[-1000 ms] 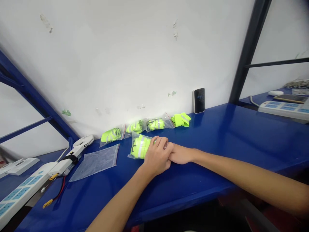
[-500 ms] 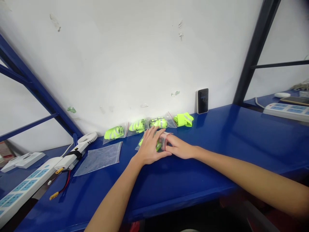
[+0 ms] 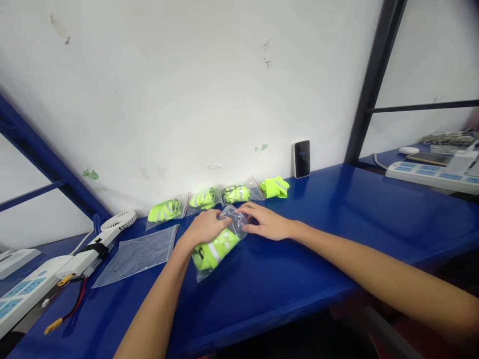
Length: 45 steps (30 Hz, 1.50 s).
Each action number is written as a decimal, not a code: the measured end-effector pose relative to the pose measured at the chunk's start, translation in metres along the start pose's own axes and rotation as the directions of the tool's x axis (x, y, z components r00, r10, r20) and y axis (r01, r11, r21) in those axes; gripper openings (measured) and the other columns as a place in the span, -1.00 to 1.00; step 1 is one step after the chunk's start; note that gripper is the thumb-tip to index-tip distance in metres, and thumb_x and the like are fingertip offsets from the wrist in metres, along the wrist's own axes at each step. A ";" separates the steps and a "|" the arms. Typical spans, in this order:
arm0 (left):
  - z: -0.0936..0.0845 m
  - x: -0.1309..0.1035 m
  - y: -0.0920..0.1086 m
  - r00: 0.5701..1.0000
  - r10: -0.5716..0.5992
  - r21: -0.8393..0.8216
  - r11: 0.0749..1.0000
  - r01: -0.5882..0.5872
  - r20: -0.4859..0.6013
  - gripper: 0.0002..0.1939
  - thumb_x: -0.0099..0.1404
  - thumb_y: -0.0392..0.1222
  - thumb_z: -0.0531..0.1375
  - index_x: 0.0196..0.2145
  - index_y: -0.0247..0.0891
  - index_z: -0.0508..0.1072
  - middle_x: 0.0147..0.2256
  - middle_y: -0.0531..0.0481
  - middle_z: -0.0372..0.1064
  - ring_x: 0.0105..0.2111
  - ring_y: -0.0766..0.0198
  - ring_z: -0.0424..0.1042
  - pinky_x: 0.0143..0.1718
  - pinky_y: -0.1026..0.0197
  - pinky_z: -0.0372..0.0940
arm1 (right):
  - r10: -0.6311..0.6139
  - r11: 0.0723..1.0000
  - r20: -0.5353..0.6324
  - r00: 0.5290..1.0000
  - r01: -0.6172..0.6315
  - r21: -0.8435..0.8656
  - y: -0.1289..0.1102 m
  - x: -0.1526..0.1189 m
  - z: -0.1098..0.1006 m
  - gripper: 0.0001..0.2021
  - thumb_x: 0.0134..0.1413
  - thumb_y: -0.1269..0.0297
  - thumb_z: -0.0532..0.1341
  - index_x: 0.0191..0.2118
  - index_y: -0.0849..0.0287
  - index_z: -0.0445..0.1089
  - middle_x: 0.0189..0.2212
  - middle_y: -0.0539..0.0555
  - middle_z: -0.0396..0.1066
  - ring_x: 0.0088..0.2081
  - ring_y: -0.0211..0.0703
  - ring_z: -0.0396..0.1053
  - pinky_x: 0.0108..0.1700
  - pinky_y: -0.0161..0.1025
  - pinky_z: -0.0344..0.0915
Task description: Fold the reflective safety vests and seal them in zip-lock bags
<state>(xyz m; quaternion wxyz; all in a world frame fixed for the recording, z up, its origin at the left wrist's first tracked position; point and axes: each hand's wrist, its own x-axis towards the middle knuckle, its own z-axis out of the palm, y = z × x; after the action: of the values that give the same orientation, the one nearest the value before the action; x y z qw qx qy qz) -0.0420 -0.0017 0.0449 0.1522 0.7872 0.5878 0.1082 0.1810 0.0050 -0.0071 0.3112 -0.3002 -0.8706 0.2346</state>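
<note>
A clear zip bag (image 3: 238, 224) holding folded neon-yellow cloth (image 3: 217, 249) with silver reflective strips lies slantwise on the blue table. My left hand (image 3: 206, 228) is closed at the bag's upper left edge, thumb over the plastic. At the bag's opening, on its right, my right hand (image 3: 266, 222) pinches the corner between thumb and fingers. Behind stand three similar filled bags, a left one (image 3: 164, 211), a middle one (image 3: 203, 198) and a right one (image 3: 236, 193). A folded yellow cloth without a bag (image 3: 275, 187) lies to their right. One flat zip bag (image 3: 138, 254) rests at left.
A phone (image 3: 302, 158) leans upright against the white wall (image 3: 187, 99). On the left are a white handheld fan (image 3: 119, 219), a power strip (image 3: 33, 291) and a cable with yellow connectors (image 3: 77, 299). Another power strip (image 3: 430, 172) lies far right.
The filled bag has turned and come nearer, so its yellow cloth now shows below my left hand. My left hand has moved off its top to the left edge. The view has shifted right.
</note>
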 end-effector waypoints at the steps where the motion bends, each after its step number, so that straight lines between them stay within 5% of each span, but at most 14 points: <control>1: -0.002 0.001 -0.006 0.998 -0.011 -0.062 0.998 0.015 0.064 -0.61 0.21 0.10 0.08 -0.32 -0.28 0.49 -0.33 -0.11 0.48 -0.35 0.06 0.42 -0.34 0.15 0.21 | 0.012 1.000 0.028 1.000 -0.012 -0.022 0.000 0.001 0.004 -0.65 0.16 0.07 0.21 0.00 0.11 0.41 -0.02 0.16 0.35 -0.15 -0.04 0.38 -0.10 -0.09 0.32; 4: -0.007 0.002 -0.020 0.994 0.034 -0.328 0.945 0.004 0.108 -0.68 0.20 0.05 0.10 -0.36 -0.27 0.45 -0.27 -0.07 0.47 -0.30 0.12 0.39 -0.31 0.18 0.23 | 0.032 0.998 -0.048 0.998 -0.029 0.054 0.000 0.004 0.014 -0.77 0.16 0.10 0.21 -0.36 0.17 0.44 -0.19 0.11 0.37 -0.27 -0.13 0.36 -0.21 -0.18 0.31; 7: -0.002 -0.003 -0.021 0.978 0.066 -0.650 0.756 0.081 0.199 -0.65 0.21 0.05 0.11 -0.19 -0.25 0.41 -0.19 -0.07 0.45 -0.33 0.19 0.41 -0.35 0.21 0.29 | 0.103 0.979 -0.354 0.929 -0.031 0.203 0.002 0.009 0.018 -0.77 0.16 0.15 0.20 -0.44 0.17 0.36 -0.24 0.09 0.31 -0.26 -0.15 0.33 -0.25 -0.22 0.29; 10: 0.019 -0.006 -0.013 0.848 0.202 -0.770 0.557 0.313 0.490 -0.48 0.20 0.21 0.13 -0.06 -0.24 0.33 -0.23 -0.13 0.46 -0.43 0.15 0.49 -0.44 0.18 0.35 | 0.209 0.947 -0.524 0.826 -0.037 0.318 0.008 0.011 0.015 -0.82 0.06 0.18 0.24 -0.41 0.16 0.32 -0.29 0.06 0.28 -0.30 -0.16 0.31 -0.27 -0.22 0.26; 11: 0.028 -0.006 -0.009 0.808 0.243 -0.767 0.539 0.347 0.537 -0.45 0.19 0.24 0.14 -0.06 -0.25 0.33 -0.28 -0.15 0.46 -0.43 0.10 0.51 -0.46 0.16 0.36 | 0.246 0.931 -0.525 0.815 -0.048 0.362 0.011 0.012 0.013 -0.83 0.02 0.19 0.25 -0.41 0.16 0.31 -0.32 0.03 0.28 -0.34 -0.18 0.30 -0.29 -0.23 0.25; 12: 0.036 -0.005 -0.006 0.813 0.259 -0.783 0.523 0.337 0.522 -0.45 0.18 0.24 0.17 -0.09 -0.26 0.34 -0.31 -0.15 0.46 -0.42 0.08 0.53 -0.47 0.17 0.37 | 0.278 0.915 -0.510 0.814 -0.062 0.399 0.013 0.012 0.010 -0.84 -0.01 0.20 0.25 -0.41 0.16 0.30 -0.36 0.01 0.28 -0.38 -0.20 0.29 -0.31 -0.24 0.24; 16: 0.061 0.004 -0.001 0.957 0.161 -0.917 0.361 0.170 0.241 -0.53 0.20 0.20 0.20 -0.21 -0.29 0.40 -0.28 -0.15 0.45 -0.30 0.15 0.51 -0.37 0.16 0.44 | 0.339 0.876 -0.431 0.836 -0.113 0.470 0.024 0.011 -0.005 -0.84 -0.07 0.21 0.24 -0.45 0.16 0.28 -0.51 -0.06 0.25 -0.47 -0.24 0.25 -0.37 -0.26 0.19; 19: 0.068 0.011 -0.005 0.999 0.041 -0.948 0.316 -0.030 -0.017 -0.59 0.20 0.17 0.22 -0.30 -0.29 0.41 -0.29 -0.10 0.44 -0.28 0.18 0.49 -0.34 0.17 0.44 | 0.414 0.819 -0.372 0.831 -0.161 0.551 0.027 0.013 -0.010 -0.83 -0.09 0.21 0.24 -0.47 0.15 0.26 -0.54 -0.07 0.25 -0.47 -0.22 0.28 -0.40 -0.27 0.21; 24: 0.065 0.012 -0.016 0.905 0.012 -0.837 0.376 -0.397 -0.424 -0.69 0.06 -0.05 0.38 -0.47 -0.29 0.36 -0.51 0.04 0.42 -0.46 0.29 0.46 -0.31 0.25 0.35 | 0.439 0.778 -0.275 0.856 -0.209 0.592 0.016 0.014 0.000 -0.79 -0.03 0.14 0.24 -0.44 0.13 0.23 -0.57 -0.09 0.28 -0.53 -0.22 0.32 -0.42 -0.27 0.21; 28: 0.057 0.008 -0.022 0.807 0.037 -0.698 0.479 -0.532 -0.589 -0.71 0.19 -0.04 0.27 -0.53 -0.29 0.36 -0.59 0.08 0.32 -0.55 0.34 0.35 -0.42 0.27 0.25 | 0.385 0.813 -0.244 0.890 -0.202 0.545 0.005 0.013 0.008 -0.81 0.04 0.14 0.22 -0.38 0.12 0.23 -0.54 -0.10 0.29 -0.51 -0.22 0.35 -0.41 -0.27 0.23; 34: 0.059 0.015 -0.029 0.948 0.182 -0.734 0.600 -0.319 -0.263 -0.73 0.28 0.01 0.18 -0.27 -0.26 0.49 -0.35 0.01 0.39 -0.33 0.27 0.38 -0.28 0.25 0.29 | 0.432 0.795 -0.275 0.859 -0.219 0.565 0.006 0.014 0.008 -0.82 0.01 0.21 0.23 -0.40 0.12 0.20 -0.57 -0.13 0.28 -0.54 -0.22 0.39 -0.43 -0.28 0.23; 38: 0.061 0.023 -0.041 0.979 0.171 -0.791 0.582 -0.189 -0.109 -0.63 0.28 0.09 0.16 -0.37 -0.29 0.53 -0.16 -0.09 0.40 -0.16 0.18 0.39 -0.12 0.19 0.30 | 0.505 0.731 -0.230 0.832 -0.271 0.626 0.011 0.013 0.004 -0.81 -0.10 0.27 0.32 -0.42 0.16 0.27 -0.58 -0.10 0.35 -0.52 -0.23 0.41 -0.42 -0.30 0.26; 45: 0.048 0.019 -0.042 0.988 0.145 -0.943 0.332 0.000 0.052 -0.63 0.13 0.08 0.32 -0.41 -0.30 0.37 -0.34 -0.05 0.45 -0.29 0.22 0.47 -0.12 0.14 0.34 | 0.481 0.734 -0.188 0.856 -0.276 0.621 0.007 0.012 -0.016 -0.72 -0.17 0.34 0.38 -0.25 0.20 0.40 -0.47 0.03 0.50 -0.40 -0.15 0.49 -0.37 -0.26 0.36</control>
<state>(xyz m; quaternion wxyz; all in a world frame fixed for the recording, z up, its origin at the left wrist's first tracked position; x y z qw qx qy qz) -0.0569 0.0216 -0.0156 0.6097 0.5859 0.3712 0.3837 0.1873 0.0219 0.0046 0.4750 -0.4014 -0.6112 0.4896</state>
